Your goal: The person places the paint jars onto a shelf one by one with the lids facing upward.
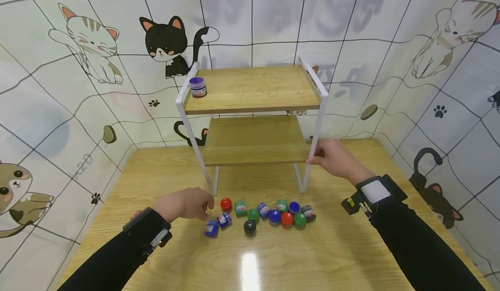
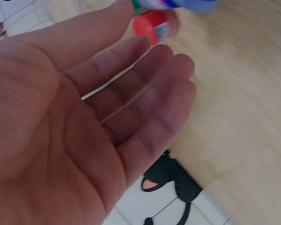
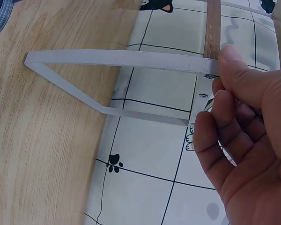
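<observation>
A small two-tier shelf rack (image 1: 255, 141) with wooden boards and a white frame stands on the table. At its right side my right hand (image 1: 336, 158) pinches the white frame (image 3: 126, 58) by the lower board, thumb in front and fingers curled behind. My left hand (image 1: 191, 203) is over the table left of a cluster of small paint jars, its fingers loosely bent and holding nothing. Nearest to it are two blue jars, one upright-looking jar (image 1: 212, 228) and one tilted jar (image 1: 224, 220), plus a red jar (image 2: 157, 26).
On the top board's left end sits a purple paint jar (image 1: 198, 87). Several green, blue, red and dark jars, among them a black-lidded jar (image 1: 250, 227), lie in front of the rack. A cat-patterned sheet (image 1: 250, 22) surrounds the wooden table (image 1: 312, 256).
</observation>
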Action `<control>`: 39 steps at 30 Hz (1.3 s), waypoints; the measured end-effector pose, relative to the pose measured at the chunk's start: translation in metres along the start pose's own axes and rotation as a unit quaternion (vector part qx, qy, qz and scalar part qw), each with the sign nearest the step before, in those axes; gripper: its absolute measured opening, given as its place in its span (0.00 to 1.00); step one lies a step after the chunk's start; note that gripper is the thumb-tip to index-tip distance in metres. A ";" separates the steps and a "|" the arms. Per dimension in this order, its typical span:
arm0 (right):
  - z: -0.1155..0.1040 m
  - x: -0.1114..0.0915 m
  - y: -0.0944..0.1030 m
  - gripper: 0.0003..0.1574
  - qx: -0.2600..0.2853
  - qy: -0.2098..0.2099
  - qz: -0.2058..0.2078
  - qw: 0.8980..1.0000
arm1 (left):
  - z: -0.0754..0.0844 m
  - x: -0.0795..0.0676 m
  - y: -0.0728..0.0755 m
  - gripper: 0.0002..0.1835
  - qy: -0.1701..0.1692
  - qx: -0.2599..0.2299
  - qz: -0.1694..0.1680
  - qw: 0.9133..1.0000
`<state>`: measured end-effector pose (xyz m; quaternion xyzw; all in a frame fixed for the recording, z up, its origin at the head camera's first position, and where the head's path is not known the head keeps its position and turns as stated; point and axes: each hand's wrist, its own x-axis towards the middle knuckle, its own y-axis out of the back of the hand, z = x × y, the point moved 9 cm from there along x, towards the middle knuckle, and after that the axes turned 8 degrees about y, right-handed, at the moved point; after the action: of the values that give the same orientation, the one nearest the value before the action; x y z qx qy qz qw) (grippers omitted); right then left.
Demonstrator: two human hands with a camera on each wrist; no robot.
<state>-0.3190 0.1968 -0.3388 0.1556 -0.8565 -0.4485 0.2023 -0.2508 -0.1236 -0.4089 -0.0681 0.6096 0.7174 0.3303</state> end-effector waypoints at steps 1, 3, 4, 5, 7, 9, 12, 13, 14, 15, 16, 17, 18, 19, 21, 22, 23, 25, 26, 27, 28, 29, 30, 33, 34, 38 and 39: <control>0.000 0.000 0.001 0.07 0.000 0.001 0.001 1.000 | -0.002 0.002 -0.003 0.14 -0.001 0.000 0.000 1.000; -0.001 -0.001 0.001 0.07 -0.002 0.003 0.004 1.000 | -0.005 0.005 -0.009 0.14 0.000 -0.004 -0.002 1.000; -0.001 -0.001 0.001 0.07 -0.002 0.004 0.005 1.000 | -0.006 0.006 -0.013 0.14 0.002 -0.008 -0.003 1.000; -0.001 -0.001 0.001 0.06 -0.002 0.005 0.005 1.000 | -0.007 0.008 -0.016 0.14 0.003 -0.011 -0.006 1.000; -0.001 -0.001 0.001 0.06 -0.002 0.007 0.006 1.000 | -0.010 0.011 -0.023 0.15 0.009 -0.019 -0.010 1.000; -0.002 -0.002 0.001 0.06 -0.001 0.007 0.006 1.000 | -0.012 0.014 -0.029 0.17 0.015 -0.021 -0.012 1.000; -0.001 -0.001 0.001 0.06 -0.001 0.004 0.005 1.000 | -0.013 0.017 -0.037 0.18 0.018 -0.019 -0.014 1.000; -0.001 -0.001 0.001 0.06 0.000 0.002 0.005 1.000 | -0.012 0.018 -0.039 0.18 0.016 -0.019 -0.014 1.000; -0.001 -0.002 0.001 0.07 0.000 0.001 0.005 1.000 | -0.012 0.019 -0.041 0.17 0.013 -0.019 -0.014 1.000; -0.001 -0.002 0.001 0.07 0.000 -0.001 0.004 1.000 | -0.012 0.020 -0.042 0.17 0.011 -0.020 -0.013 1.000; -0.001 -0.002 0.001 0.07 0.001 -0.001 0.005 1.000 | -0.011 0.020 -0.043 0.16 0.010 -0.023 -0.014 1.000; -0.001 -0.002 0.001 0.07 0.002 -0.002 0.004 1.000 | -0.011 0.021 -0.044 0.16 0.007 -0.023 -0.013 1.000; -0.001 -0.002 0.001 0.07 0.003 -0.002 0.004 1.000 | -0.011 0.022 -0.045 0.16 0.006 -0.024 -0.014 1.000; 0.000 -0.002 0.001 0.07 0.004 -0.002 0.004 1.000 | -0.011 0.023 -0.046 0.16 0.004 -0.025 -0.014 1.000; 0.000 -0.002 0.001 0.07 0.005 -0.002 0.005 1.000 | -0.012 0.024 -0.048 0.16 0.004 -0.028 -0.015 0.999; 0.000 -0.002 0.001 0.07 0.005 -0.002 0.005 1.000 | -0.012 0.025 -0.048 0.16 0.003 -0.032 -0.016 0.999; 0.001 -0.002 0.001 0.07 0.005 -0.003 0.004 1.000 | -0.012 0.026 -0.048 0.16 0.002 -0.034 -0.017 0.999; 0.001 -0.002 0.000 0.07 0.006 -0.004 0.004 1.000 | -0.013 0.028 -0.049 0.16 0.001 -0.040 -0.017 0.999; 0.000 -0.003 0.000 0.07 0.005 -0.004 0.003 1.000 | -0.014 0.028 -0.050 0.16 0.001 -0.044 -0.019 0.999; 0.000 -0.003 0.000 0.07 0.005 -0.004 0.003 1.000 | -0.015 0.029 -0.050 0.16 0.002 -0.047 -0.019 0.999; 0.000 -0.003 0.000 0.07 0.005 -0.003 0.003 1.000 | -0.016 0.030 -0.051 0.16 0.002 -0.051 -0.020 0.998; 0.000 -0.003 0.000 0.07 0.005 -0.003 0.003 1.000 | -0.016 0.030 -0.051 0.16 0.004 -0.054 -0.021 0.998; -0.001 -0.003 0.000 0.07 0.003 -0.002 0.003 1.000 | -0.017 0.030 -0.051 0.16 0.006 -0.056 -0.022 0.998; -0.001 -0.002 0.001 0.07 -0.002 0.001 0.005 1.000 | -0.018 0.031 -0.051 0.15 0.009 -0.059 -0.023 0.998; -0.001 -0.002 0.001 0.07 -0.003 0.001 0.005 1.000 | -0.018 0.031 -0.051 0.15 0.011 -0.060 -0.025 0.998; -0.001 -0.002 0.001 0.06 -0.003 0.003 0.006 1.000 | -0.017 0.032 -0.051 0.15 0.002 -0.051 -0.026 0.998; -0.001 -0.002 0.002 0.06 -0.001 0.003 0.005 1.000 | -0.017 0.032 -0.050 0.15 0.001 -0.047 -0.026 0.999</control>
<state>-0.3166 0.1979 -0.3375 0.1518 -0.8562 -0.4483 0.2073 -0.2528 -0.1244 -0.4708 -0.1008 0.5733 0.7364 0.3448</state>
